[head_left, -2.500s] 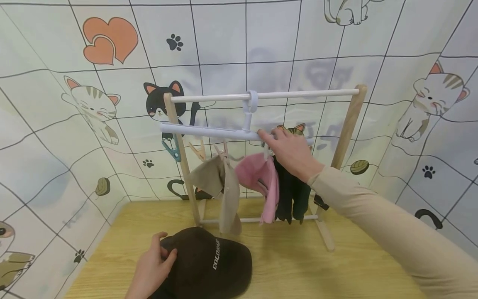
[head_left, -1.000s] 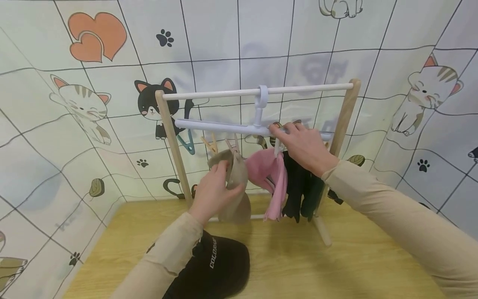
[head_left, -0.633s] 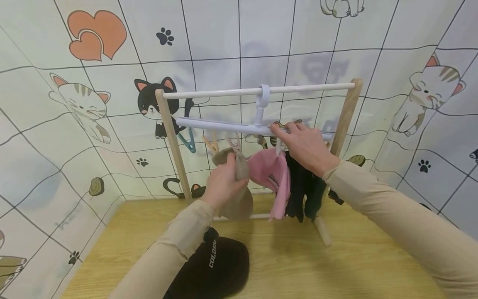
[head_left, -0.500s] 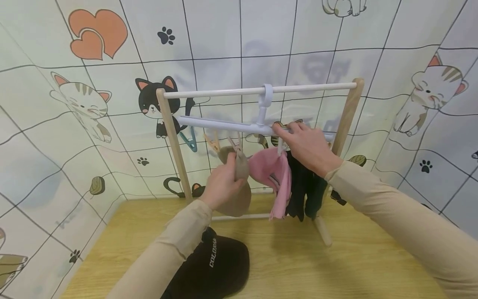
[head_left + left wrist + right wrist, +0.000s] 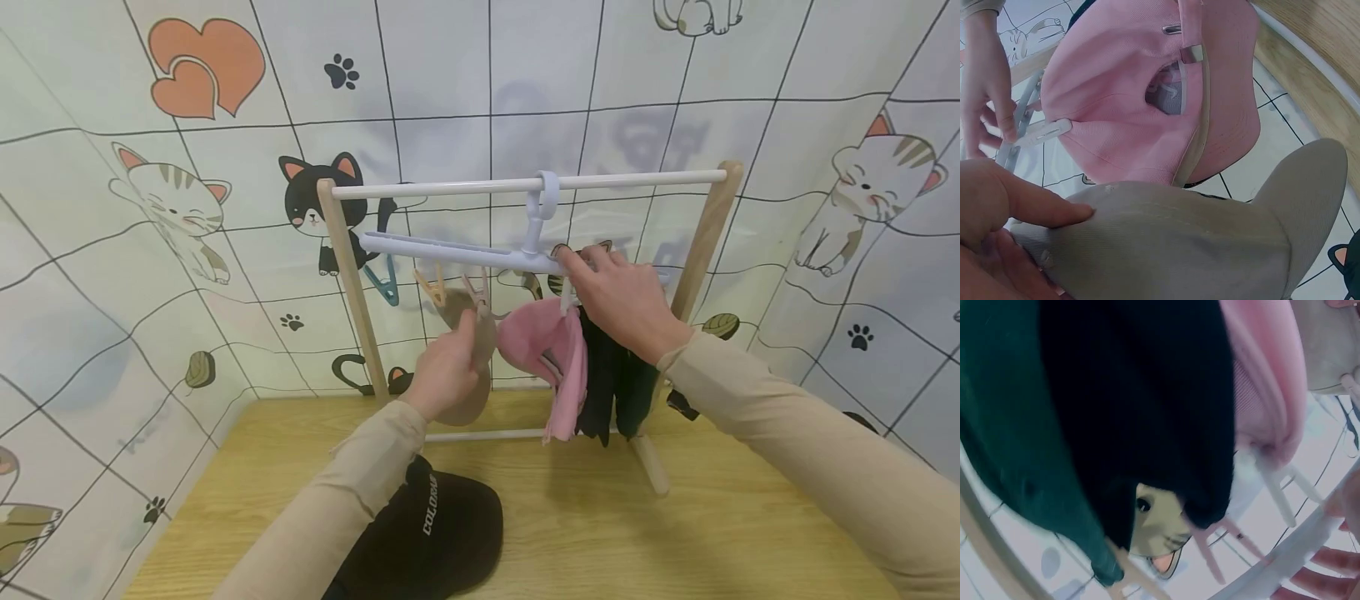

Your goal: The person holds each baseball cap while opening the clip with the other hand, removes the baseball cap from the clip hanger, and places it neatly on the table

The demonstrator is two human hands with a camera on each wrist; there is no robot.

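Note:
In the head view my left hand grips the upper part of a beige cap, thumb on its crown in the left wrist view. The cap sits beneath a pale pink clip of a white clip hanger. My right hand holds the right half of the hanger bar, its fingers over the top. Beside the beige cap hangs a pink cap in a white clip. Further right hang a black item and a dark green item, partly behind the right hand.
The hanger hooks over the white rod of a wooden stand. A teal clip and a yellow clip hang at its left end. A black cap lies on the wooden table, partly under the left forearm.
My left hand has gone from the black cap up to the beige cap and taken hold of it, turning it slightly. The hanger has shifted right along the rod, with the right hand on it.

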